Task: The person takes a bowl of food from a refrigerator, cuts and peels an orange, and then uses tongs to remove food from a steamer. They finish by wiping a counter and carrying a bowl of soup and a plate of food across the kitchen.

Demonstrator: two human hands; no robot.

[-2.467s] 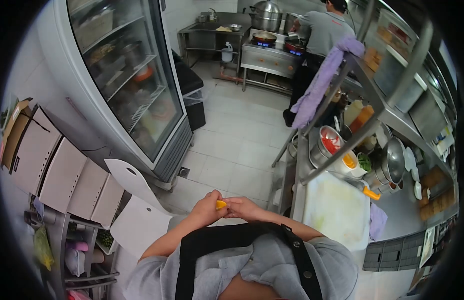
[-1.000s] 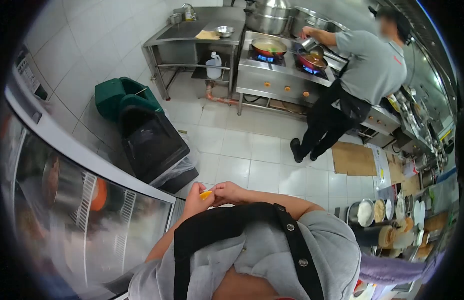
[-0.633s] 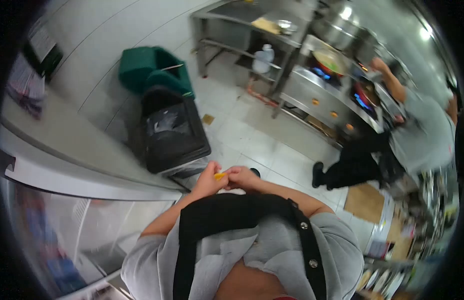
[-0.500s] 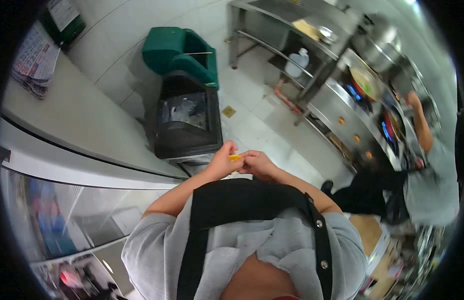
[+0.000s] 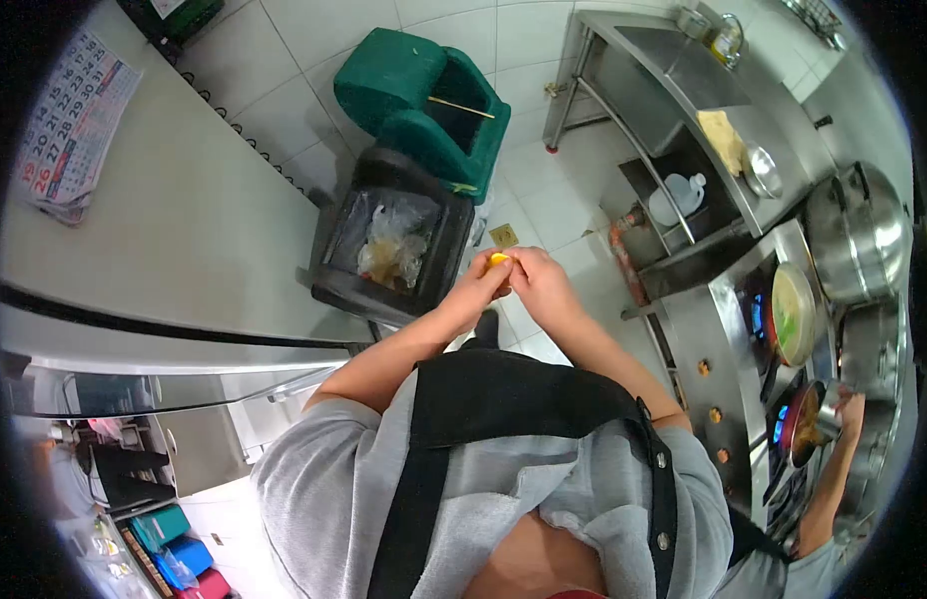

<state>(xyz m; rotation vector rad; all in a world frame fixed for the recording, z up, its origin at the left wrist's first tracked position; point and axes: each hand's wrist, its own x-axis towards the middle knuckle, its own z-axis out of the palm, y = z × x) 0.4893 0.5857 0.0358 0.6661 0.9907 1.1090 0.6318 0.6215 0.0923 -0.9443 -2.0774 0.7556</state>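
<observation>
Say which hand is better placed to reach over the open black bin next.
The left hand, likely: it is nearer the black bin, while the right hand sits beyond the yellow piece.

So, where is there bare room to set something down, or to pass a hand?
The steel table looks bare between the metal bowl and wall. There is passing room over the floor, between the green bin and table. Pans and pots crowd the stove.

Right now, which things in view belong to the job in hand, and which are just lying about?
In the job:
Small yellow piece, between the fingers
Left hand
Right hand

Apparently just about:
Black bin, near the hands, untouched; role unclear
Green bin
Metal bowl
Plastic jug
Calendar
</observation>
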